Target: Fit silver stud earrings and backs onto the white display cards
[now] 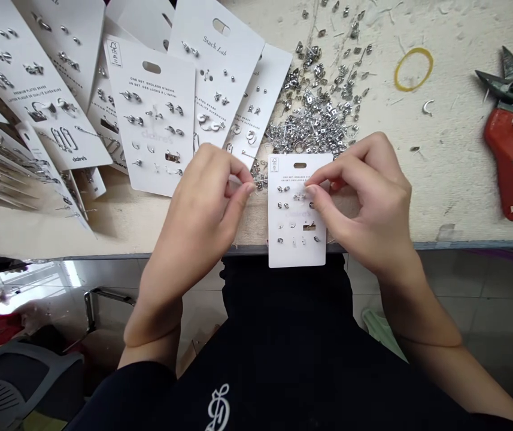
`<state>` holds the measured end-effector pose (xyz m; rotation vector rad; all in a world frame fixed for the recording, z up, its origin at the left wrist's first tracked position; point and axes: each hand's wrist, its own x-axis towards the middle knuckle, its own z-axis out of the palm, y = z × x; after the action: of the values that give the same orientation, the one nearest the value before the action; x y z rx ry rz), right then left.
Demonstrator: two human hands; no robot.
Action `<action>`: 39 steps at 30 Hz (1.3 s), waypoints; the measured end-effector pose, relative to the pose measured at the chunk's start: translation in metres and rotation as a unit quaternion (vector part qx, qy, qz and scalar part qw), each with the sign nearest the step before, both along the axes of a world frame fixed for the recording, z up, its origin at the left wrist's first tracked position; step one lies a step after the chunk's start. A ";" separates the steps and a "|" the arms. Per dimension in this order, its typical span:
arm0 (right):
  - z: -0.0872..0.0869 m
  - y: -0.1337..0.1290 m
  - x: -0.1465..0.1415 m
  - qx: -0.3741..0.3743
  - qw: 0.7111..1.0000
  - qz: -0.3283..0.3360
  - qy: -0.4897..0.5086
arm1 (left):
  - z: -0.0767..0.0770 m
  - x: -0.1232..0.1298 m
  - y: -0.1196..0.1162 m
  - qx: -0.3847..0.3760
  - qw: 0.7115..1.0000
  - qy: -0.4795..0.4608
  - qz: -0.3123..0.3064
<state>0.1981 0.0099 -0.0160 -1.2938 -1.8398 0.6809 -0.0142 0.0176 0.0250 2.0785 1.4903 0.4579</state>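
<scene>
**Earring card [296,258] between your two hands at the desk [193,234] edge**

Nearest to you is your dark shirt [283,347], marked with a white emblem [218,408]. Just beyond it, the earring card faces up, its lower end projecting past the near edge of the desk and its upper part above the desktop. Rows of small silvery earrings are mounted on it.

Your left hand [205,200] is beside the card's left edge; its thumb and forefinger are pinched narrow, with a thin pin [261,180] projecting from the tips toward the card. Your right hand [368,200] reaches over the card's right side, thumb and forefinger drawn close together beside an upper earring; whether anything lies between those fingers, you cannot tell.

To your left, other filled cards [155,134] overlap in a spread. Beyond the earring card lies a heap of loose metal pieces [312,126], scattering toward the far side. To your right rests a red-handled cutter [510,161], its blades parted and pointing away from you; a yellow band [413,69] lies between heap and cutter.
</scene>
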 end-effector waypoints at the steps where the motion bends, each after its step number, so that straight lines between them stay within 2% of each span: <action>1: 0.000 0.001 0.000 -0.004 1.000 0.004 -0.004 | -0.002 -0.004 -0.005 0.001 1.000 0.017 0.001; 5: 0.002 0.006 0.002 -0.022 0.999 0.023 -0.028 | -0.009 -0.011 -0.022 -0.004 0.999 0.047 0.016; 9: 0.004 0.010 0.002 -0.012 0.998 0.038 -0.058 | -0.013 -0.009 -0.029 0.011 0.999 0.046 0.025; 19: 0.006 0.013 0.005 -0.026 0.994 0.062 -0.092 | -0.010 -0.014 -0.041 -0.006 0.998 0.045 0.047; 31: 0.009 0.016 0.005 -0.026 0.983 0.086 -0.159 | -0.018 -0.007 -0.037 -0.031 0.990 0.083 0.111; 36: 0.010 0.020 0.004 -0.043 0.975 0.108 -0.189 | -0.019 -0.007 -0.036 -0.020 0.991 0.074 0.113; 39: 0.010 0.023 0.006 -0.040 0.969 0.121 -0.211 | -0.018 -0.005 -0.039 0.012 0.992 0.073 0.103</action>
<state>0.2040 0.0325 -0.0062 -1.3547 -2.3672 0.6470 -0.0193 -0.0213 0.0074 2.0218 1.8041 0.4096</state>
